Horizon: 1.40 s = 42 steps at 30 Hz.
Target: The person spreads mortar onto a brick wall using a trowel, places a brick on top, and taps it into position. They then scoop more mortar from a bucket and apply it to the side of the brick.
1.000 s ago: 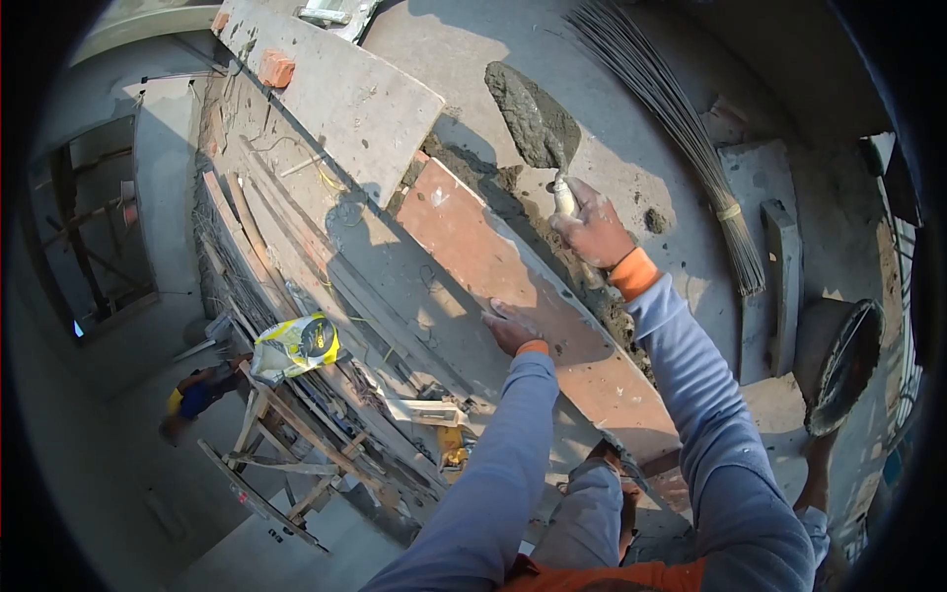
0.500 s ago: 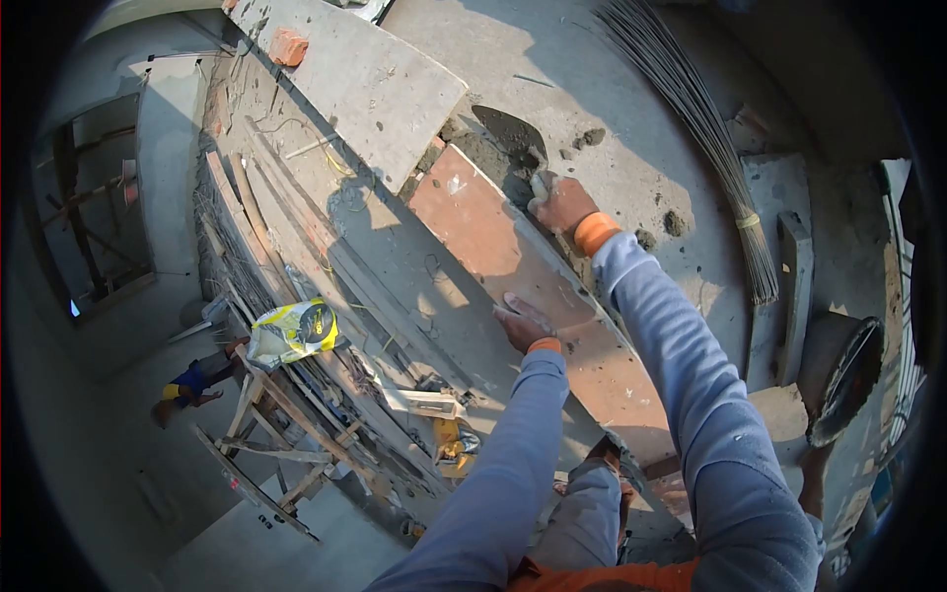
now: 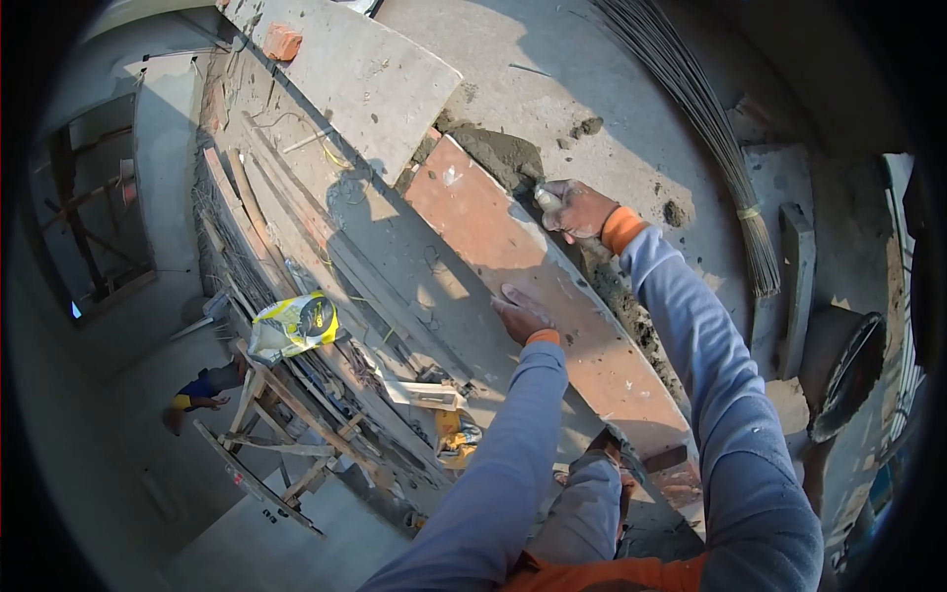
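My right hand [image 3: 577, 209] is closed round the handle of a trowel [image 3: 498, 153]. Its blade, grey with wet mortar, lies low along the far edge of a long reddish slab [image 3: 483, 237]. My left hand [image 3: 523, 316] rests on the near side of that slab, fingers stretched and nothing in them. A strip of rough mortar [image 3: 631, 306] runs beside the slab's far edge, partly behind my right forearm. Beyond the slab's upper end lies a pale grey board [image 3: 365, 89].
A brick piece [image 3: 282, 42] sits on the grey board. Thin rods in a tied bundle [image 3: 710, 128] lie at right, near a round container [image 3: 843, 375]. Below at left are planks [image 3: 296, 207], a yellow-and-white bag [image 3: 296, 328] and another person [image 3: 202, 390].
My right hand has shifted slightly right and down with the trowel, whose blade now lies lower against the slab's edge. My left hand stays nearly in place on the slab.
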Each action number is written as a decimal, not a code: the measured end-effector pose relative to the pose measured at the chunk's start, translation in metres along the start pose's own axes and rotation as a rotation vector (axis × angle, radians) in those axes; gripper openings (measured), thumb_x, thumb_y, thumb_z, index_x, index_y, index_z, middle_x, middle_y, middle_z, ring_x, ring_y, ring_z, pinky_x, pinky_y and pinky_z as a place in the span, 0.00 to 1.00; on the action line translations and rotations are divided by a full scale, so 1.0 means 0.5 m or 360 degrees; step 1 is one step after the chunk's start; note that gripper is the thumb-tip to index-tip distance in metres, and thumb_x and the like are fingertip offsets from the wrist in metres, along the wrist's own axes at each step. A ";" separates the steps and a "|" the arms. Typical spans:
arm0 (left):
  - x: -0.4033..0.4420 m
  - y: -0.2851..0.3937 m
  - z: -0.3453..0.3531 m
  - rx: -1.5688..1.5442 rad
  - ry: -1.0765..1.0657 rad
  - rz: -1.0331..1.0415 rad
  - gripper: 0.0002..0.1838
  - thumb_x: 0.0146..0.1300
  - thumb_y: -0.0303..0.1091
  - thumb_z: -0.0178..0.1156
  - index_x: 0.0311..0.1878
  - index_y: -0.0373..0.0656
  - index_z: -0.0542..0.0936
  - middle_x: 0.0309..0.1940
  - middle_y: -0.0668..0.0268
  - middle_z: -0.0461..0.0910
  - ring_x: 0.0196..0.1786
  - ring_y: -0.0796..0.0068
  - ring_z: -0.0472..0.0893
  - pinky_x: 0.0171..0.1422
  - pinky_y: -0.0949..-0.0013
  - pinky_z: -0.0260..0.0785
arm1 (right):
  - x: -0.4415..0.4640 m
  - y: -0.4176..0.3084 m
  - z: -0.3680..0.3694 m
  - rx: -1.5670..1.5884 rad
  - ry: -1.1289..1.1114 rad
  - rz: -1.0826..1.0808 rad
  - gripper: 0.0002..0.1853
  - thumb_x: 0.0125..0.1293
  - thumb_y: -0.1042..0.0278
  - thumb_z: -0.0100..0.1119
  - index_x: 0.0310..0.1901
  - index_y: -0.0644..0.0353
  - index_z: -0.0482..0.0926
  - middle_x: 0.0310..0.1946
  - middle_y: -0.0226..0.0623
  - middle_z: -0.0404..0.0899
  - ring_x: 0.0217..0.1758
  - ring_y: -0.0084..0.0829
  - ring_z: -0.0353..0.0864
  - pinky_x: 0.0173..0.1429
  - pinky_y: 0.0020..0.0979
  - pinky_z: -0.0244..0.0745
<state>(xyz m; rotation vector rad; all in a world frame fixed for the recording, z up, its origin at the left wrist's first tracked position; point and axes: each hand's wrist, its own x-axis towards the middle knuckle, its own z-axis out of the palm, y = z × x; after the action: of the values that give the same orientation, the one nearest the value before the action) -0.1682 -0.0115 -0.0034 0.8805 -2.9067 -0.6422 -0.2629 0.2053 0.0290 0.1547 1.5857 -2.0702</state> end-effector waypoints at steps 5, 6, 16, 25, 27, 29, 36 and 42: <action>-0.009 0.036 -0.021 0.0008 -0.0123 -0.0194 0.30 0.72 0.49 0.40 0.57 0.24 0.65 0.51 0.33 0.71 0.55 0.37 0.72 0.60 0.51 0.62 | -0.039 0.043 -0.019 0.0301 -0.0078 0.0095 0.12 0.59 0.75 0.57 0.44 0.64 0.71 0.21 0.29 0.73 0.17 0.20 0.72 0.25 0.24 0.69; -0.001 0.012 -0.008 0.0028 -0.0087 -0.0147 0.30 0.72 0.49 0.40 0.57 0.24 0.66 0.51 0.33 0.71 0.54 0.37 0.72 0.60 0.51 0.62 | -0.054 0.039 -0.020 0.0302 -0.0076 0.0100 0.12 0.59 0.75 0.57 0.44 0.64 0.71 0.21 0.29 0.73 0.17 0.20 0.72 0.25 0.24 0.69; -0.004 0.016 -0.007 0.0008 0.0004 -0.0070 0.29 0.72 0.49 0.41 0.53 0.25 0.67 0.48 0.33 0.73 0.52 0.38 0.74 0.57 0.52 0.65 | -0.097 0.061 -0.034 -0.0126 0.0160 0.0242 0.07 0.52 0.69 0.56 0.30 0.62 0.71 0.15 0.33 0.71 0.14 0.28 0.72 0.23 0.33 0.68; 0.001 -0.005 0.005 0.0059 0.0048 0.0015 0.26 0.73 0.49 0.40 0.47 0.28 0.68 0.42 0.36 0.75 0.47 0.37 0.75 0.52 0.49 0.65 | -0.121 0.045 -0.008 0.0105 -0.0022 0.0160 0.07 0.53 0.70 0.56 0.30 0.63 0.70 0.18 0.31 0.72 0.16 0.26 0.73 0.25 0.30 0.70; -0.001 -0.001 0.002 0.0032 0.0031 -0.0008 0.26 0.73 0.49 0.40 0.47 0.29 0.68 0.42 0.36 0.75 0.47 0.37 0.75 0.51 0.50 0.66 | -0.132 0.043 -0.014 0.0104 -0.0078 0.0132 0.07 0.53 0.70 0.55 0.30 0.63 0.70 0.18 0.31 0.72 0.16 0.25 0.74 0.26 0.29 0.70; -0.002 0.003 0.001 0.0008 0.0008 -0.0023 0.25 0.73 0.49 0.40 0.48 0.29 0.68 0.42 0.36 0.75 0.47 0.38 0.75 0.51 0.50 0.66 | -0.142 0.065 -0.027 0.0219 -0.0149 0.0125 0.10 0.54 0.71 0.56 0.38 0.65 0.72 0.20 0.32 0.73 0.17 0.25 0.74 0.27 0.28 0.71; 0.002 -0.009 0.006 0.0008 0.0022 -0.0003 0.27 0.73 0.51 0.38 0.50 0.30 0.68 0.45 0.36 0.74 0.48 0.38 0.76 0.53 0.50 0.67 | -0.306 0.081 -0.016 0.0626 -0.0216 0.0227 0.23 0.56 0.75 0.58 0.55 0.67 0.70 0.25 0.36 0.75 0.18 0.24 0.74 0.25 0.25 0.72; -0.014 0.025 -0.013 0.0048 -0.0045 -0.0157 0.32 0.71 0.56 0.38 0.54 0.30 0.67 0.46 0.35 0.74 0.48 0.37 0.76 0.53 0.48 0.69 | -0.578 0.136 0.056 0.0869 0.0193 0.0318 0.18 0.55 0.79 0.55 0.50 0.67 0.72 0.22 0.31 0.74 0.17 0.20 0.73 0.23 0.22 0.70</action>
<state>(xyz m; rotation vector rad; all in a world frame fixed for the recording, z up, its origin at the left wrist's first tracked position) -0.1681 -0.0006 0.0080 1.0322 -2.9209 -0.6234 0.0228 0.2636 0.0924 0.6138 0.9798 -2.3110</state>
